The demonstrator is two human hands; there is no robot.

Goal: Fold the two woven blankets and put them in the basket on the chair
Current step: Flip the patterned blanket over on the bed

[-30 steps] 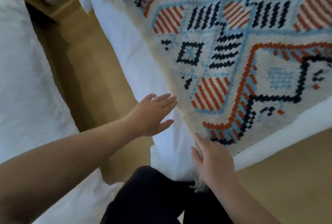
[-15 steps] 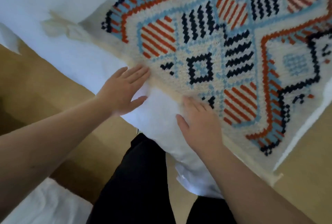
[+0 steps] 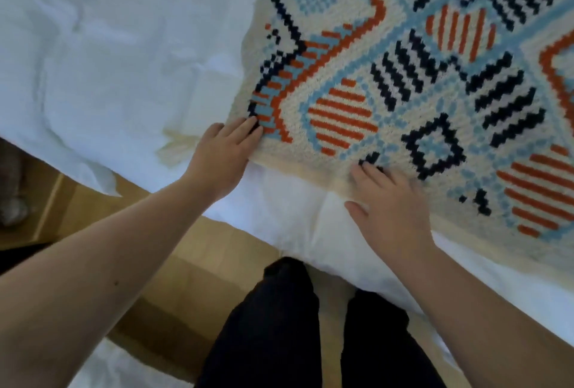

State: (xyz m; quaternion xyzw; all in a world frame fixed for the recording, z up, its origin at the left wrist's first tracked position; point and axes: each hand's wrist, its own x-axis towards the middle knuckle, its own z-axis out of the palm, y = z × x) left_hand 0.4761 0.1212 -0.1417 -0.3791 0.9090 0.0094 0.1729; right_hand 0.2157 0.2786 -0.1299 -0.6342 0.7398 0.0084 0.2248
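A cream woven blanket (image 3: 413, 76) with orange, navy and light-blue patterns lies spread flat on a white bed (image 3: 108, 45). My left hand (image 3: 222, 157) lies at its near left corner, fingers straight, fingertips on the blanket's hem. My right hand (image 3: 388, 207) lies flat on the near edge, fingers straight on the weave, thumb out over the sheet. A cream tassel (image 3: 177, 148) sticks out from that corner. Only one blanket is in view. Neither the basket nor the chair is in view.
The bed's white sheet hangs over its near edge (image 3: 295, 216). Below it is a light wooden floor (image 3: 186, 263), where my legs in black trousers (image 3: 279, 325) stand close against the bed. More white fabric (image 3: 118, 369) lies at the bottom left.
Both hands have come from the bed's side up onto the blanket's near edge, the left sliding left to the corner. The view has swung left, bringing more white sheet into sight.
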